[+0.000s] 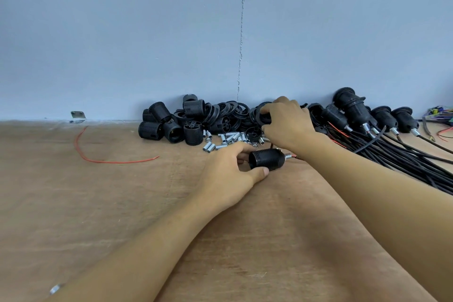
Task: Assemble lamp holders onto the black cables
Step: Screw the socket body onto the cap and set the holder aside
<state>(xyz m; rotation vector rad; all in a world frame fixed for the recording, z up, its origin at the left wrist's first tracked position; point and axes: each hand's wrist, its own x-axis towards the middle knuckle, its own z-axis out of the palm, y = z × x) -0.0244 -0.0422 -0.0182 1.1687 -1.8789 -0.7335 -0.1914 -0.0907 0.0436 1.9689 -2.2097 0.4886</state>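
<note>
A pile of black parts [186,120] sits on the tabletop [122,203] against the blue wall [147,32]. Just in front of the pile's right end, the left hand [228,174] grips a lamp holder [267,159] lying on its side. The thumb [261,171] presses its near side and the fingers [241,147] curl over its far side, while a metal tube sticks out of its right end.

At the pile's right end, the right hand [288,125] has its fingers curled round a ring [263,116]. Whether the ring is lifted clear of the pile is hard to tell.

Small metal sleeves [220,141] lie scattered along the pile's front edge. Right of the pile, black cables [392,152] with finished holders fan across the tabletop. Left of the pile lies a red wire [98,154].
</note>
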